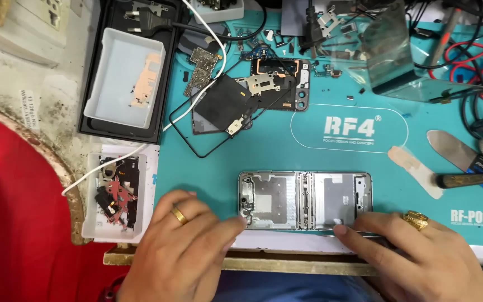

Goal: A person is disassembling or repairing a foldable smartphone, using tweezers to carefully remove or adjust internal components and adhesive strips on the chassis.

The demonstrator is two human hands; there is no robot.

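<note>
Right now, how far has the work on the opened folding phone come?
Done: the metal phone frame lies stripped and open, with removed boards and plates spread on the teal mat and small parts in a white tray. In hand: the left hand and right hand press its lower edge. Left: every loose part lies outside the frame.

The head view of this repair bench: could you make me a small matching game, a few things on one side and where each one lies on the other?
Things:
1. silver phone frame
2. white tray
3. metal spatula
4. small parts box

Places:
A. far right of the teal mat
B. between the left hand and right hand, both touching its near edge
C. upper left, on a black panel
D. left of the mat, holding red and black parts

Pairs: 1-B, 2-C, 3-A, 4-D
</note>
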